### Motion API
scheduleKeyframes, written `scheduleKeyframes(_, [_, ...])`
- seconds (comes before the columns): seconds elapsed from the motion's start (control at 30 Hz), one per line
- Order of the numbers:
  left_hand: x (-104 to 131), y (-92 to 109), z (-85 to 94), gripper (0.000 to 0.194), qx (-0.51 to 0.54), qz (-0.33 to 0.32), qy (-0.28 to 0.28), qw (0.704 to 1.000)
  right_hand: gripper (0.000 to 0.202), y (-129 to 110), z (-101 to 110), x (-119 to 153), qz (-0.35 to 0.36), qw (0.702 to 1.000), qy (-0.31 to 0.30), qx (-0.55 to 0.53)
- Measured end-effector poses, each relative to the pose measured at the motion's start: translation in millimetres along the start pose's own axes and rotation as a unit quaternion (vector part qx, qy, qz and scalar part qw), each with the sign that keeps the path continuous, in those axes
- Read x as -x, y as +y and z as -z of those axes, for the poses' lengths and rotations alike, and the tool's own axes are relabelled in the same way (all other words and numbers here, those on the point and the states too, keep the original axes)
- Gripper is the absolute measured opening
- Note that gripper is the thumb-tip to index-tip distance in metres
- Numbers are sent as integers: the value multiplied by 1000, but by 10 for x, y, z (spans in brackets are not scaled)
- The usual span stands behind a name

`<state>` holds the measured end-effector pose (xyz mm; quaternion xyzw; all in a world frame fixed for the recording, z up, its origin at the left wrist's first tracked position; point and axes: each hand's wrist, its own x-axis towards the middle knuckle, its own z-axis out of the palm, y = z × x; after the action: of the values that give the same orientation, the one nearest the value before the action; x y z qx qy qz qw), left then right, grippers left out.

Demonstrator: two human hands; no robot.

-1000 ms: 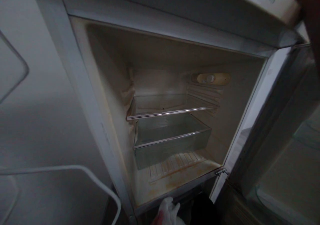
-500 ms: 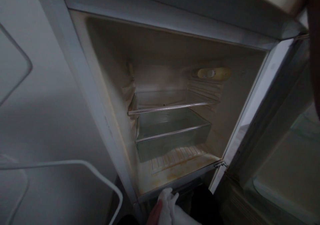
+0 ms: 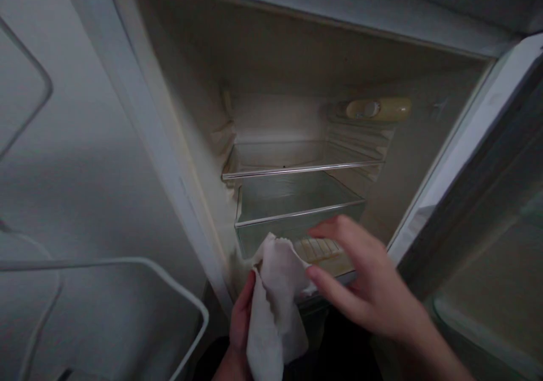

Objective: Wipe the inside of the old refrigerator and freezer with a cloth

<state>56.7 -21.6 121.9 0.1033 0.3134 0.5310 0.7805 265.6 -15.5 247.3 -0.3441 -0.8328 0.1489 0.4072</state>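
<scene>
My left hand grips a white cloth that hangs in loose folds in front of the fridge opening. To its right is my right hand, thumb and fingers spread apart; the thumb tip comes close to the cloth's right edge, and I cannot tell if it touches. Behind the hands stands the open fridge, with a glass shelf and a clear drawer below it. Brown stains mark the ribbed fridge floor, partly hidden by the cloth and my right hand.
The fridge door stands open on the right. A yellowed lamp housing with a dial sits on the inner right wall. White cables loop in front of the pale wall on the left.
My left hand has come up with the cloth from the bottom edge, and the cloth hangs more unfolded. My right hand has entered from the lower right. The view has shifted closer to the fridge.
</scene>
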Motion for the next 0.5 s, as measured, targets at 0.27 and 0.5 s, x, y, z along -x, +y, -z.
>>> scheduleKeyframes(0.27, [-67,-111,3,58,-27,-24,-11,999,39,605,-719,374,-158,930,-108,-315])
scheduleKeyframes(0.5, [-160,-228,110,78,-40,-72,-9,997,7,502,-587,356,-140,981,-61,-122])
